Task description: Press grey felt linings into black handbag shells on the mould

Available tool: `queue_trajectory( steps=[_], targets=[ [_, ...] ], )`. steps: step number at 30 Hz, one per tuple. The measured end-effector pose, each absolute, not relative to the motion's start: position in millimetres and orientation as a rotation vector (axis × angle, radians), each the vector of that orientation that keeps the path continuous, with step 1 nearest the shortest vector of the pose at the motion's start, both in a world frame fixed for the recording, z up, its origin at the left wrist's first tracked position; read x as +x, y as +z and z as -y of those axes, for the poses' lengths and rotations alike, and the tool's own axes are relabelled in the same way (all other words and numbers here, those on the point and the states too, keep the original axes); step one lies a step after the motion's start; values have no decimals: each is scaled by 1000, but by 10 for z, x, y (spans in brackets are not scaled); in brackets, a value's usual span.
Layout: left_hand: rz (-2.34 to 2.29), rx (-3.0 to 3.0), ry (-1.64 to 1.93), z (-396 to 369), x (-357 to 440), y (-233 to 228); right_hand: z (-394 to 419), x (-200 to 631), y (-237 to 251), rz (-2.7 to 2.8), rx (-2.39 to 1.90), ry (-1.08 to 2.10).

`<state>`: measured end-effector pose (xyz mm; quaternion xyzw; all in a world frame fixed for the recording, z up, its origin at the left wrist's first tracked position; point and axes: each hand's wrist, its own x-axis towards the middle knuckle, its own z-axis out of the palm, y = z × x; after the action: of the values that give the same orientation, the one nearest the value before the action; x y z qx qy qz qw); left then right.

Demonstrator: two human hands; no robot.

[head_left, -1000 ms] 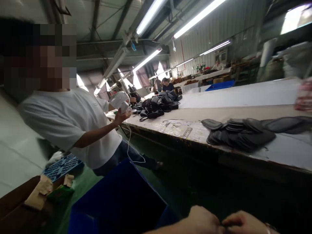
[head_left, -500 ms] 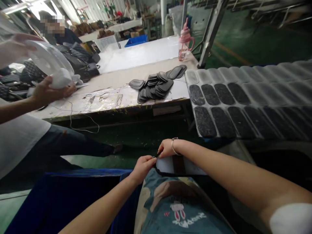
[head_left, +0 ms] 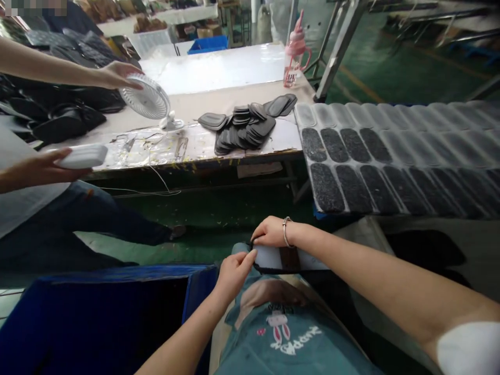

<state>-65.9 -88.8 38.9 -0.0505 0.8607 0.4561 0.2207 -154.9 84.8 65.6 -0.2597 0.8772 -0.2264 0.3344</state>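
Over my lap lies a flat pale piece with a black edge, crossed by a dark brown band. My left hand is closed, thumb and fingers pinching the piece's left end. Just above it my right hand, a bangle on its wrist, has its bent fingers on the black edge at the same corner. The fingertips of both hands nearly meet there. My right forearm covers part of the piece's far end, so its full shape is hidden.
At left a co-worker's hands hold a white fan and a white block-like object. Dark pads and a pink-lided bottle stand on the table. A rack of black oval pieces is at right; a blue bin is at lower left.
The co-worker's hands have moved apart, one with the fan over the table, the other with the white object. My hands stay at the piece's corner, fingers slightly shifted. The view has tilted down.
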Motion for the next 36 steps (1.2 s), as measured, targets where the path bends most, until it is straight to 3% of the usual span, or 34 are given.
queue_trajectory(
  steps=[7, 13, 28, 36],
  targets=[
    [-2591, -133, 1071, 740, -675, 587, -821, -1283, 711, -2549, -783, -601],
    [-2606, -73, 1125, 689, -689, 745, -929, -1230, 730, -2533, -691, -1072],
    [-2311, -150, 1420, 821, -663, 665, -746, -1489, 1067, -2218, -445, -665],
    [-2336, -158, 1424, 781, -669, 715, -867, -1531, 943, -2189, -461, -724]
  ],
)
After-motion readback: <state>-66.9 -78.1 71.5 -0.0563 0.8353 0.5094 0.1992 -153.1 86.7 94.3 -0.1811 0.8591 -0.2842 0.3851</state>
